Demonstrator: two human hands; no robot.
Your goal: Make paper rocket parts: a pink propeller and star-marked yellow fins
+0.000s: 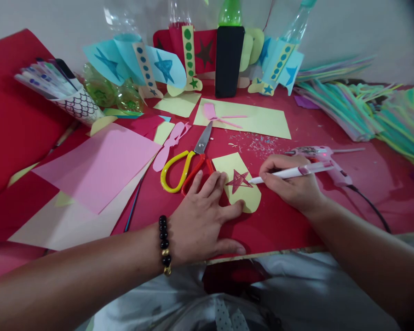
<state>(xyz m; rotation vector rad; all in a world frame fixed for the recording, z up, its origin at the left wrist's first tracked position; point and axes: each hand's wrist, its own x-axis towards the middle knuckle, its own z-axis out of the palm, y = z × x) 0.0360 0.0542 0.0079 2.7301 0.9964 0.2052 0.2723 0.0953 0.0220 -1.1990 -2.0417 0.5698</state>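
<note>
A pale-yellow paper cutout with one rounded end lies flat on the red-covered table, between the two hands, with a dark-red hand-drawn five-pointed star on it. The cutout's long axis runs away from the body, its straight far end leaning left and its rounded end nearest the lap. The slim white marker pen with a clear cap on its back end comes in from the right, almost crosswise to that axis, its tip at the star's right-hand point; the rest of the star lies leftward of the tip. The right hand is the nearer to that point, thumb and fingers pinched together on the barrel. The left hand lies palm down with its fingers spread, gripping nothing, the index finger on the cutout's near left side. The left fingers cover part of the cutout's left edge and part of the red handle of the steel scissors with one yellow and one red handle. Behind the right hand, the pale-pink glue gun is partly masked. Farther back, a black upright rectangular slab blocks much of the green bottle, whose top the frame cuts off. Whether the nib touches the paper is hard to make out.
</note>
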